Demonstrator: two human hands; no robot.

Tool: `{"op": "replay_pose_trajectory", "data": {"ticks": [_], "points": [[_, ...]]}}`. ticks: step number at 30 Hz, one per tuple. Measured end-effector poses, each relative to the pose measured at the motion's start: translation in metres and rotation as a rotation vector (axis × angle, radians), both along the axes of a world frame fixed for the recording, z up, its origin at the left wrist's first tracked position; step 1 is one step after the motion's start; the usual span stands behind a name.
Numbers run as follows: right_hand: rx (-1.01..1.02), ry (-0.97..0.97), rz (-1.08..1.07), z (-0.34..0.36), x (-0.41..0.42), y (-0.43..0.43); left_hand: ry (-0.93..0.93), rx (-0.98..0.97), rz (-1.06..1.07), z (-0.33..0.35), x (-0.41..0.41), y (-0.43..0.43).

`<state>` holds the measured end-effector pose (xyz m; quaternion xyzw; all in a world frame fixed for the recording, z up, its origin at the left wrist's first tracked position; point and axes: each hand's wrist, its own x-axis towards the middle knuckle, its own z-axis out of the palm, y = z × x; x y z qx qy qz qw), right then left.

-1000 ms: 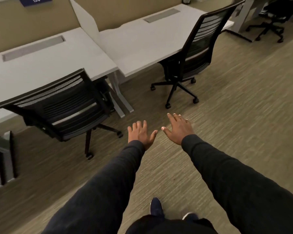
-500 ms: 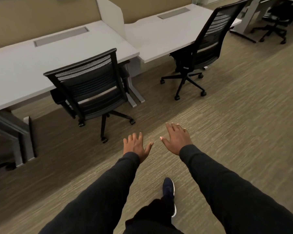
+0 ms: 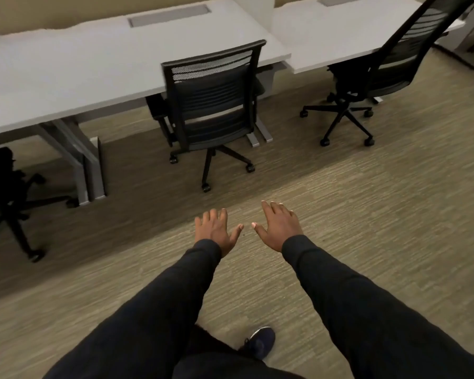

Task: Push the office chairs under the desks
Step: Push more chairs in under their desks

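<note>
**Black mesh chair ahead: get both palms on its back rail**

Black mesh and a dark frame mark the nearest chair (image 3: 212, 105), which stands straight ahead of you with its back towards you and its seat only partly beneath the grey worktop (image 3: 66, 77); its wheeled base sits out on the carpet on your side of that worktop's edge. Your left hand (image 3: 215, 231) and right hand (image 3: 279, 228) hang spread and empty, side by side with thumbs nearly meeting, well short of the chair and touching nothing. Step closer first; then set one palm near each upper corner of the chair's back, so the push runs evenly and the castors do not swing it sideways. Aim it between the worktop's legs; the right-hand leg (image 3: 260, 132) stands just beside the chair's base, so steer a little left of it. Push low and steady, not at the very top, for the back may recline. A second chair (image 3: 380, 75), to the right of the first, also sits out from its worktop and probably wants the same.
</note>
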<state>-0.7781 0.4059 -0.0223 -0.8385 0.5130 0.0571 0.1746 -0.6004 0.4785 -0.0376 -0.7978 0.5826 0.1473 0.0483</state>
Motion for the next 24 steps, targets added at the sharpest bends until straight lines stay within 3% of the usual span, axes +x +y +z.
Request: {"op": "replay_pose_trajectory", "data": {"ticks": [16,24], "points": [[0.110,0.045,0.153,-0.015,0.321,0.194,-0.035,0.027,0.168,-0.016,0.295,0.231],[0.112,0.024,0.295,-0.011,0.467,0.266,-0.050,0.030,0.348,-0.007,0.425,0.317]]}}
